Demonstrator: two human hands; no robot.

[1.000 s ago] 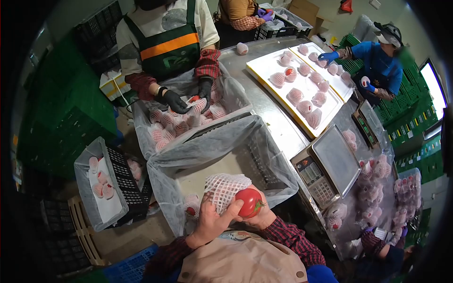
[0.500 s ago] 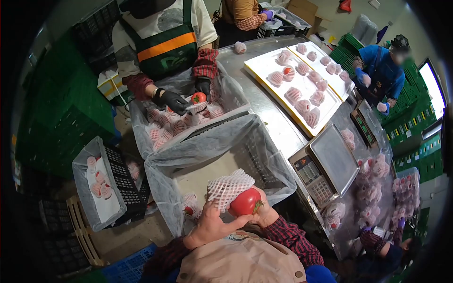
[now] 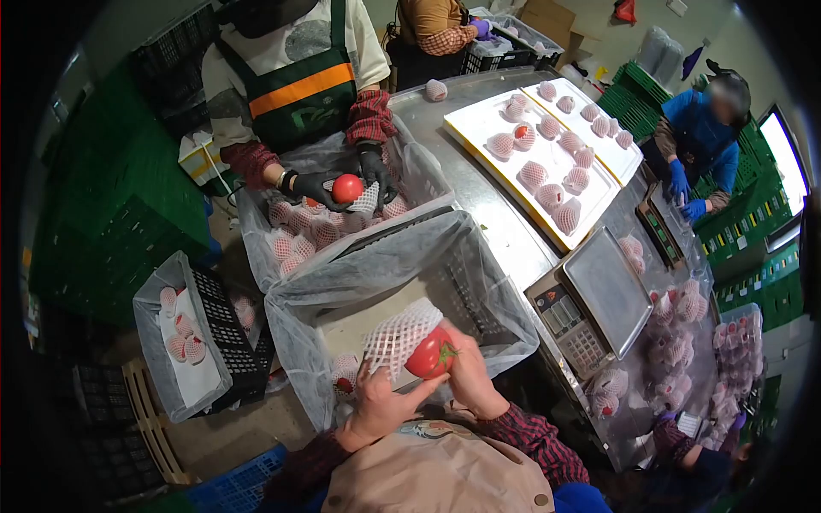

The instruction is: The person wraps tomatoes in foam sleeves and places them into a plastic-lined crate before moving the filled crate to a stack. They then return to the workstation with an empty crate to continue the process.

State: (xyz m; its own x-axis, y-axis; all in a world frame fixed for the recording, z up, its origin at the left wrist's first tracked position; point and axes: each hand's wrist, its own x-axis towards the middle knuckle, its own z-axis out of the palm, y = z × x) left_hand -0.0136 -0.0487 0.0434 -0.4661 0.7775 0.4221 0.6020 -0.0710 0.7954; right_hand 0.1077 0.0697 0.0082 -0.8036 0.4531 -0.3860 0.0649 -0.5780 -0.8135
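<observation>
A red tomato (image 3: 430, 355) with a green stem end is held above the lined crate in front of me. My right hand (image 3: 472, 376) is closed around its right side. A white foam net sleeve (image 3: 395, 340) covers the tomato's left end and hangs loose beyond it. My left hand (image 3: 382, 410) grips the lower edge of the sleeve, its thumb reaching toward the tomato. Below, the lined crate (image 3: 295, 321) has a pale sheet on its bottom. Netted tomatoes (image 3: 345, 373) lie in it at the left, partly hidden by my left hand.
Across from me, a co-worker's black-gloved hands hold another tomato (image 3: 347, 188) over a crate of netted ones. White trays (image 3: 513, 192) of netted tomatoes and a scale (image 3: 611, 282) occupy the metal table (image 3: 500, 244). A smaller crate (image 3: 158, 376) stands left. Other people work farther off.
My hands have shifted slightly left, and the tomato has turned so its stem end shows more. The co-worker opposite has turned their tomato. The blue-gloved person's hands have come lower and together.
</observation>
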